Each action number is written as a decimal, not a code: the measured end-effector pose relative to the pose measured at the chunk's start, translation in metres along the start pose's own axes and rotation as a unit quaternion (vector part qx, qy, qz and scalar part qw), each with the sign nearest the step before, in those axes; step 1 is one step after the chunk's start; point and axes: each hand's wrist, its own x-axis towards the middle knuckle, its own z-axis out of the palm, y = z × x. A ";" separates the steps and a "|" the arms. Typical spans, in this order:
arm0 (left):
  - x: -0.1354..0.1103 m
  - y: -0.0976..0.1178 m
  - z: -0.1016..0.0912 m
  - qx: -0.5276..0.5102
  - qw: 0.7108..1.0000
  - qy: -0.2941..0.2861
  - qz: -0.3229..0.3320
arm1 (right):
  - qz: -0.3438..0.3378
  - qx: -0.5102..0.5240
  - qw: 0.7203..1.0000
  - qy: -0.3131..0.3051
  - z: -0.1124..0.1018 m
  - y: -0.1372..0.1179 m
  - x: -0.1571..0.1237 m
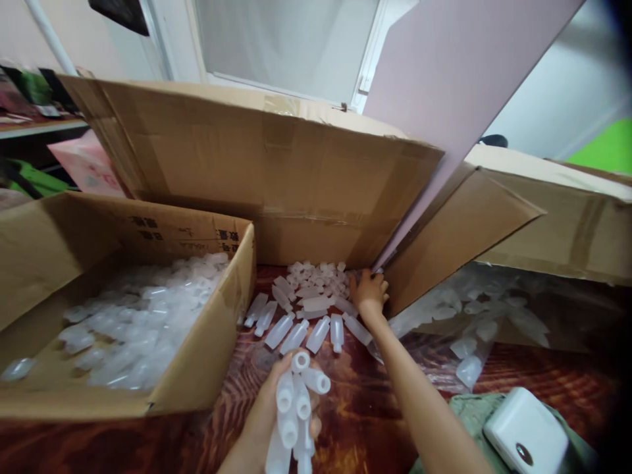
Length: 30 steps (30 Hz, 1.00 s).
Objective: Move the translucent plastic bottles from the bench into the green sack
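A bundle of translucent plastic bottles (pixel 289 431) is gripped in my left hand (pixel 269 395), open necks pointing up and away from me. My right hand (pixel 369 293) reaches to the back of the table with its fingers apart. It is beside the right edge of a heap of small white caps (pixel 320 276), close to the cardboard flap. Whether its fingertips touch anything is hard to see. Between the two hands several loose bottles lie on the wood in a rough row, among them one bottle (pixel 318 334) and another bottle (pixel 337 332).
At left stands an open cardboard box (pixel 232 322) holding many bottles. A tall cardboard sheet (pixel 276 164) backs the table (pixel 360 421). On the right are a cardboard flap (pixel 454 224), a clear bag of bottles (pixel 486 329), and a white device (pixel 526 428) on green cloth.
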 end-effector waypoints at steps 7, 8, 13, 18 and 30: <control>-0.003 0.000 0.003 0.011 0.999 -0.039 0.017 | -0.009 0.025 0.999 -0.039 -0.005 0.004 0.007; -0.002 -0.001 0.003 0.011 0.999 -0.035 0.014 | -0.009 0.038 0.998 -0.042 -0.005 0.005 0.008; -0.001 -0.003 0.000 0.004 1.000 -0.024 0.006 | 0.012 0.148 0.988 -0.042 -0.011 0.008 0.005; 0.000 -0.002 -0.001 0.012 0.999 -0.035 -0.008 | 0.056 0.357 0.932 0.001 -0.033 -0.003 0.005; -0.003 0.003 0.002 0.037 0.999 -0.029 -0.004 | 0.308 0.809 0.427 -0.261 -0.077 0.010 -0.086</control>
